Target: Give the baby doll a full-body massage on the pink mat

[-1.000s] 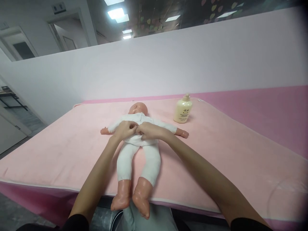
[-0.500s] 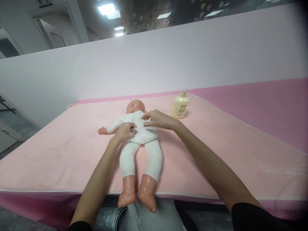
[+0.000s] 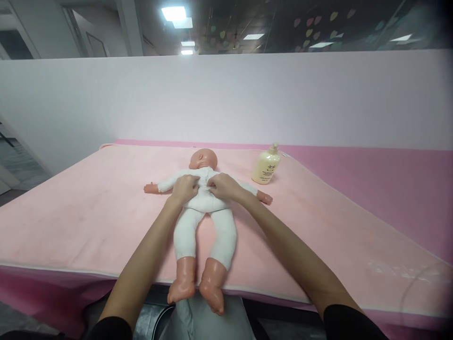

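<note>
**Both hands on the doll's chest**

Baby doll [image 3: 205,208] lying face up along the middle of the pink mat [image 3: 88,212], head toward the far wall, arms spread out to either side, bare feet jutting over the near edge. Dressed in a white one-piece garment [image 3: 207,222] covering torso, arms and legs.

Left hand [image 3: 184,188] and right hand [image 3: 222,186] resting side by side on the chest, fingertips meeting at the midline of the garment. Fingers of both curled down onto the white cloth, apparently pinching it at the front; whether any fold is truly gripped cannot be told at this size. Forearms reaching in from the near edge, dark sleeves at the bottom corners.

Cream pump bottle [image 3: 266,166] standing upright on the mat, beyond the doll's arm on the right side, apart from it. Darker pink surface [image 3: 389,184] stretching off to the right of the mat. Pale partition wall [image 3: 247,99] behind, ceiling lights above.
</note>
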The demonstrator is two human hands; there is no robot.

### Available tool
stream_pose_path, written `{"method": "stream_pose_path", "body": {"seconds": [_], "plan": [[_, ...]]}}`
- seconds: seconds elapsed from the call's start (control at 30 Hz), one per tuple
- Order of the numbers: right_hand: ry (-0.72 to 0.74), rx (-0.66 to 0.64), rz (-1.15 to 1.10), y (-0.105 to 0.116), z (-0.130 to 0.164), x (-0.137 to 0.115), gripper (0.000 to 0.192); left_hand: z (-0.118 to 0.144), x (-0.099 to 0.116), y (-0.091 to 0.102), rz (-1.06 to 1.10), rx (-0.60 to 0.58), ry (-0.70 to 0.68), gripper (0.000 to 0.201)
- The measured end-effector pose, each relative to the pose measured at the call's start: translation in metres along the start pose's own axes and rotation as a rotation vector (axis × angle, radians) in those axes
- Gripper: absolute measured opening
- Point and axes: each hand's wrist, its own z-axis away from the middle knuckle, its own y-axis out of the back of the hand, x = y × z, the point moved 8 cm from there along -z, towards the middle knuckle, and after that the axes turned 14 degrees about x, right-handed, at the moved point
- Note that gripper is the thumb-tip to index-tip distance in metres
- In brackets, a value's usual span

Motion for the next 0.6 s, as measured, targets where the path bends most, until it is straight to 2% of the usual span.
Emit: {"method": "stream_pose_path", "body": {"seconds": [0.1,0.13,0.2,0.3,0.4,0.5,0.53,0.6], "plan": [[-0.065,0.091,-0.250,0.024,-0.004,0.009,0.029,-0.005,-0.009,-0.010,-0.082,0.011,0.078,0.030],[-0.085,0.140,-0.286,0.030,-0.005,0.012,0.033,-0.006,-0.010,-0.011,-0.102,0.016,0.087,0.029],[-0.109,0.220,-0.217,0.032,-0.009,0.017,0.036,-0.006,-0.010,-0.013,-0.126,0.013,0.083,0.028],[-0.107,0.194,0.088,0.006,-0.015,0.017,0.025,-0.004,-0.005,-0.006,-0.170,0.021,0.036,0.027],[-0.103,0.233,0.300,-0.016,-0.021,0.015,0.024,-0.008,0.002,0.017,-0.173,0.154,-0.029,0.028],[-0.095,0.252,0.328,-0.026,-0.023,0.016,0.026,-0.013,-0.001,0.044,-0.100,0.380,0.008,0.031],[-0.094,0.250,0.324,-0.027,-0.023,0.017,0.026,-0.014,-0.004,0.046,-0.072,0.412,0.026,0.032],[-0.098,0.250,0.306,-0.027,-0.022,0.020,0.027,-0.017,-0.009,0.035,-0.041,0.354,0.052,0.030]]}}
